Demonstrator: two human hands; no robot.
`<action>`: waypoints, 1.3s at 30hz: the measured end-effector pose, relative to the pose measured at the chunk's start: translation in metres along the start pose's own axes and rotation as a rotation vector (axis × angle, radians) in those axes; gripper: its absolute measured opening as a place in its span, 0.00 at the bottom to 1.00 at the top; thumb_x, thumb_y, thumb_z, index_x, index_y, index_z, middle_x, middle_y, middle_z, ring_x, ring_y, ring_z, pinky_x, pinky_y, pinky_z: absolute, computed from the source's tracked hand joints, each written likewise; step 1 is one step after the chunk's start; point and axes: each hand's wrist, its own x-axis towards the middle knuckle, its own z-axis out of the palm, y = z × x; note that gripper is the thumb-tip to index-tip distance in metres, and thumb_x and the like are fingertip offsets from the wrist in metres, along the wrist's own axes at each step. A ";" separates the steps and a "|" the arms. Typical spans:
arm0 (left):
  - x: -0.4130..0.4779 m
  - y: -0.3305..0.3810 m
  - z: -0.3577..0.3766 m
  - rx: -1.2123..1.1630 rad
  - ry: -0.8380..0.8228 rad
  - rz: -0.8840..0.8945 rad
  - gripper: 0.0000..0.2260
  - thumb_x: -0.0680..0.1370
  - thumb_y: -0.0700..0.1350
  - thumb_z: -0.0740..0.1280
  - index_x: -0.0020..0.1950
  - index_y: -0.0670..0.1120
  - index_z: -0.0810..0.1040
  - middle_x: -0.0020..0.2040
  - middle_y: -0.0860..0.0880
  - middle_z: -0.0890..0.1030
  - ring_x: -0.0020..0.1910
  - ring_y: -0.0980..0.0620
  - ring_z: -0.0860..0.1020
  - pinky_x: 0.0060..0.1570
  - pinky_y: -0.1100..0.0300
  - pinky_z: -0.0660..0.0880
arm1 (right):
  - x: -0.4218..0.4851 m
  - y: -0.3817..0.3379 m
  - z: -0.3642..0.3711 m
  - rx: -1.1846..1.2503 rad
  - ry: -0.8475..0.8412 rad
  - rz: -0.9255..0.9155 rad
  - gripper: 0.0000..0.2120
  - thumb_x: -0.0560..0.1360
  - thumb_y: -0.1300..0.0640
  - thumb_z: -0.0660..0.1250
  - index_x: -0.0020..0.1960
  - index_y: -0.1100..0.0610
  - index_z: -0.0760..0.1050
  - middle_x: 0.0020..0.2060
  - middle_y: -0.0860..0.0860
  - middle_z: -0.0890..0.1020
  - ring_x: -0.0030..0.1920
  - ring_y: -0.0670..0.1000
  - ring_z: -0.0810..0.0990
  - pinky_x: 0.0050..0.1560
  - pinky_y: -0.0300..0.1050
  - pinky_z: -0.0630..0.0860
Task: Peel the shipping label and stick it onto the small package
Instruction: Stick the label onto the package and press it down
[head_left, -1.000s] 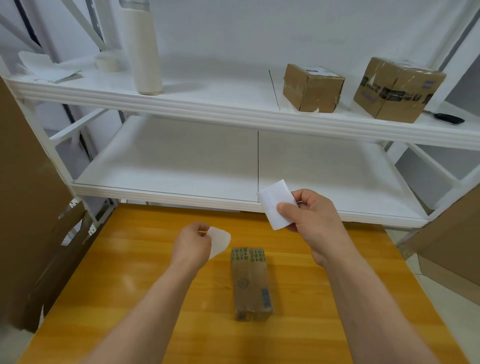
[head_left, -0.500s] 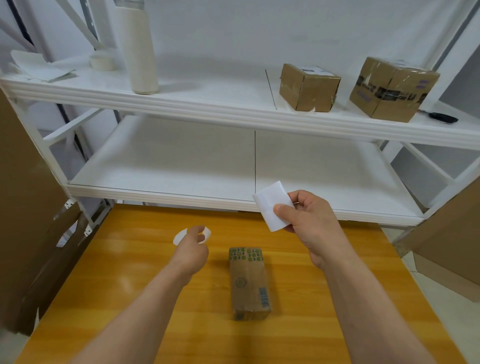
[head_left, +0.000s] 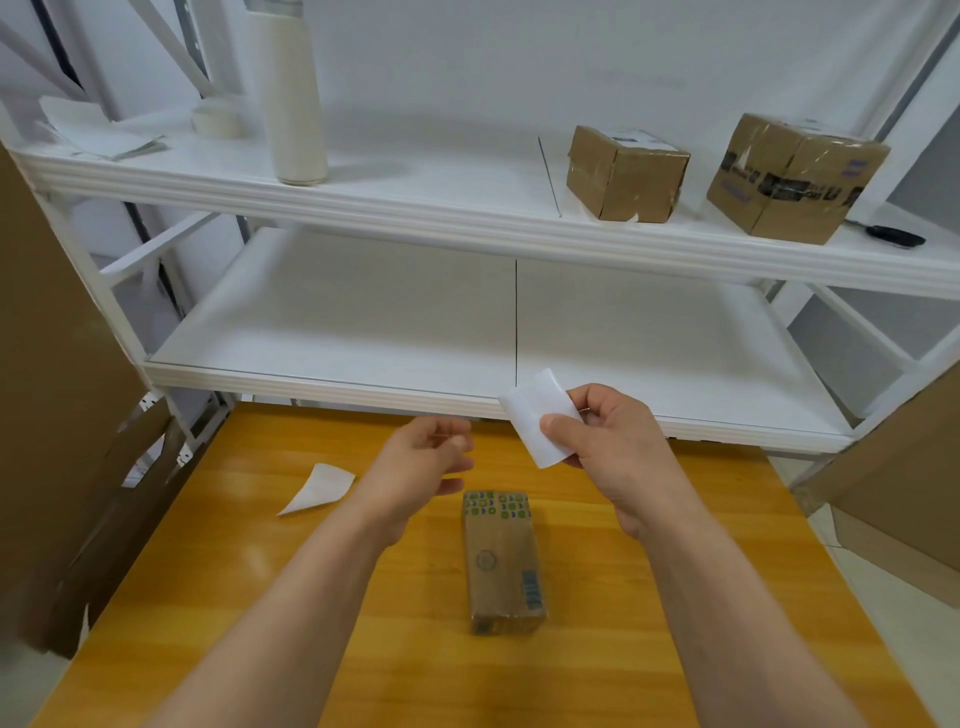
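Observation:
A small brown package (head_left: 503, 561) with a green-dotted end lies lengthwise on the wooden table (head_left: 218, 597), between my forearms. My right hand (head_left: 608, 441) hovers above and behind the package, pinching a white shipping label (head_left: 535, 415) by its right edge. My left hand (head_left: 426, 462) is just left of the label, fingers apart and holding nothing. A curled white backing sheet (head_left: 319, 488) lies on the table to the left of my left hand.
A white shelf rack (head_left: 467, 400) stands behind the table. Its upper shelf holds two taped cardboard boxes (head_left: 623, 176), a white bottle (head_left: 293, 98), a tape roll (head_left: 215, 119) and papers. Flat cardboard (head_left: 57, 395) leans at left and right.
My left hand let go of the backing sheet, which now lies on the table at left, then moved right toward the label. My right hand kept the label almost still.

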 end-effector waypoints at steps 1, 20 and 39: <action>-0.004 0.009 0.002 -0.040 -0.009 0.016 0.08 0.82 0.44 0.63 0.60 0.49 0.78 0.57 0.48 0.83 0.54 0.50 0.83 0.52 0.52 0.81 | -0.001 0.000 0.000 -0.018 -0.009 -0.007 0.03 0.75 0.59 0.70 0.49 0.54 0.79 0.47 0.53 0.85 0.51 0.56 0.83 0.54 0.58 0.80; -0.027 0.052 0.019 0.092 -0.083 -0.021 0.16 0.77 0.32 0.65 0.56 0.50 0.83 0.55 0.49 0.83 0.49 0.49 0.78 0.41 0.59 0.74 | -0.017 -0.003 -0.007 -0.396 -0.167 -0.162 0.04 0.69 0.54 0.74 0.42 0.48 0.80 0.53 0.46 0.84 0.47 0.49 0.82 0.51 0.54 0.81; -0.026 0.046 0.026 0.160 -0.105 0.245 0.29 0.75 0.28 0.65 0.64 0.61 0.77 0.55 0.47 0.83 0.52 0.49 0.82 0.54 0.42 0.79 | 0.000 0.014 -0.023 0.025 -0.020 0.067 0.06 0.75 0.65 0.71 0.45 0.55 0.82 0.44 0.55 0.86 0.42 0.50 0.82 0.43 0.43 0.77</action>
